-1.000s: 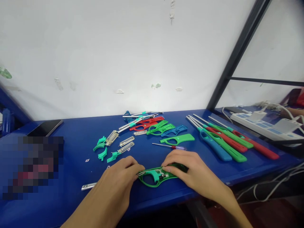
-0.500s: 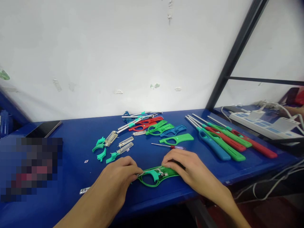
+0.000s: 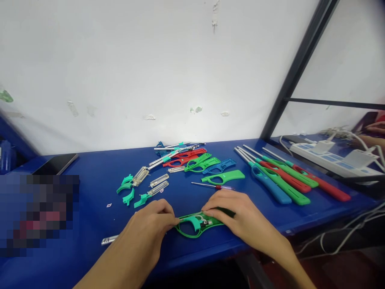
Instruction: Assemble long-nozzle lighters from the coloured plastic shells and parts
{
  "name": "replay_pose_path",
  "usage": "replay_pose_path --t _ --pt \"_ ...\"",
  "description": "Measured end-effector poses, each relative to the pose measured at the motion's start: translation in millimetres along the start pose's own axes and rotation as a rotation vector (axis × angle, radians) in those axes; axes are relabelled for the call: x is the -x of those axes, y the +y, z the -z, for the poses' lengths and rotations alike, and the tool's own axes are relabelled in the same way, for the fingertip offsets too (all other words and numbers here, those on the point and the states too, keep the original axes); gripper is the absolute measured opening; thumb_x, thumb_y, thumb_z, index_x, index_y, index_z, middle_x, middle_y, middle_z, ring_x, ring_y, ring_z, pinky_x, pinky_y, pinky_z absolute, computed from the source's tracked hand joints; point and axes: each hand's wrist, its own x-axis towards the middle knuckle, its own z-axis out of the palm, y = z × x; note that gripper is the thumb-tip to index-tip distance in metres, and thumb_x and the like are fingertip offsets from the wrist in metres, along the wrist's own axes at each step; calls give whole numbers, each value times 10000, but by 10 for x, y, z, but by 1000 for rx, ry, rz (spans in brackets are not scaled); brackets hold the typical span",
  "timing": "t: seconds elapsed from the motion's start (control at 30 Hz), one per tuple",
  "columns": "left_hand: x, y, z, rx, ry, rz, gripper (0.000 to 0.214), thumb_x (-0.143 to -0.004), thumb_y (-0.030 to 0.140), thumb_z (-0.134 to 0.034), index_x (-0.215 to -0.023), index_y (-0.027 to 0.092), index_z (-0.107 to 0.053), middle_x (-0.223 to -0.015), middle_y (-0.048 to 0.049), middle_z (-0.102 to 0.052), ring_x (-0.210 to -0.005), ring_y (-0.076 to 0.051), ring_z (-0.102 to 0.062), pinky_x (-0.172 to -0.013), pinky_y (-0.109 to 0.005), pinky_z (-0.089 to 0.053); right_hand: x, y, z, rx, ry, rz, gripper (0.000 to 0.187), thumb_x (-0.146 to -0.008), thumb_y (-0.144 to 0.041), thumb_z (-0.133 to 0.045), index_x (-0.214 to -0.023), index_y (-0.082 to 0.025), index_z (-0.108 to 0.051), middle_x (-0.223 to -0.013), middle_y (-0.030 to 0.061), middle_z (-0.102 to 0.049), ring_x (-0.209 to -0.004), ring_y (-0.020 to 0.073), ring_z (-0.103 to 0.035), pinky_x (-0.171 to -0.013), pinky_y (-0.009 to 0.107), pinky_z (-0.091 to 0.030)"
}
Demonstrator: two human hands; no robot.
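An opened green lighter casing [image 3: 189, 235] lies near the table's front edge, its inner side facing up. Inside it sit a turquoise trigger [image 3: 196, 222], thin white wire and a small metal part. My left hand [image 3: 156, 218] is closed in a pinch at the casing's left, nozzle end. A silver metal tube [image 3: 108, 240] pokes out beyond my left forearm, its middle hidden by that hand. My right hand [image 3: 230, 208] grips the handle end, thumb and forefinger pressing on the casing's upper edge. What lies under those fingertips is hidden.
Behind the hands lie a screwdriver [image 3: 212, 186], a green casing half [image 3: 225, 177], clear fuel tanks [image 3: 159, 180], loose turquoise triggers [image 3: 128, 197] and piled metal tubes [image 3: 164, 156]. Assembled lighters [image 3: 272, 186] lie right, near a power strip [image 3: 333, 160]. A phone [image 3: 57, 163] lies left.
My right thumb and forefinger have shifted slightly left along the casing's upper edge. My left hand still pinches the nozzle end, with its fingertips slightly further right.
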Motion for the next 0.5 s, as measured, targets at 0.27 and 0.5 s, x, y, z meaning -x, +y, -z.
replay_pose_path --t 0.27,0.5 --pt "-1 3 -40 -65 12 15 463 -956 118 -400 -863 268 -828 -795 -20 -692 -633 -132 -647 -582 -221 -476 -14 -14 -22 74 21 44 130 -1068 -214 -641 -1018 -236 -759 -1003 -17 -781 -915 168 -707 -877 284 -506" --pt "79 -39 -101 -101 112 59 379 -999 221 -468 -1077 310 -828 -928 -35 -780 -831 -198 -724 -768 -285 -573 5 -5 -23 75 17 30 132 -1069 -206 -638 -1024 -247 -754 -1005 -22 -783 -919 170 -711 -893 293 -514"
